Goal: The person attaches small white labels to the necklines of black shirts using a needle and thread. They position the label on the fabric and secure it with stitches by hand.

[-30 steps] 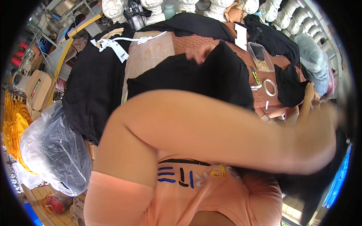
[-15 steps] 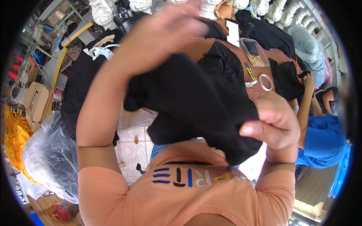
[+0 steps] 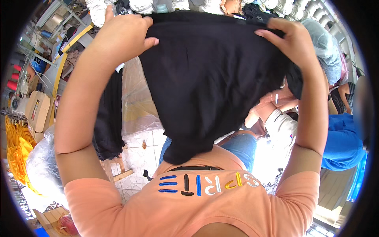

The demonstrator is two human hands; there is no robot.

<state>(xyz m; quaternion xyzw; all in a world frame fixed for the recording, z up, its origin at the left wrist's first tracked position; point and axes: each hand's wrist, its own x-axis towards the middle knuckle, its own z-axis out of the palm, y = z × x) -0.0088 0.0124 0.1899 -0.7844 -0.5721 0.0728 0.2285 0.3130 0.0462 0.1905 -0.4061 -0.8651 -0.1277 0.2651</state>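
Note:
A wide piece of black fabric (image 3: 209,75) hangs spread between my two hands and falls toward my lap. My left hand (image 3: 128,37) pinches its far left corner, with the thumb on the near face. At the far right corner my right hand (image 3: 291,39) grips the edge between thumb and fingers. The upper edge is pulled fairly straight, while the lower part tapers and bunches near my waist. Most of the table beyond is hidden behind the cloth.
More black fabric (image 3: 108,118) hangs at the left, beside a transparent plastic sheet (image 3: 138,98). A person in a blue shirt (image 3: 341,138) sits at the right. Stuffed clear plastic bags (image 3: 325,47) stand behind. White balusters (image 3: 179,4) line the far side; yellow cloth (image 3: 19,146) hangs far left.
My hands have moved apart, the left outward and the right up and away. The black fabric, earlier bunched and swinging, is now stretched out and covers the table items.

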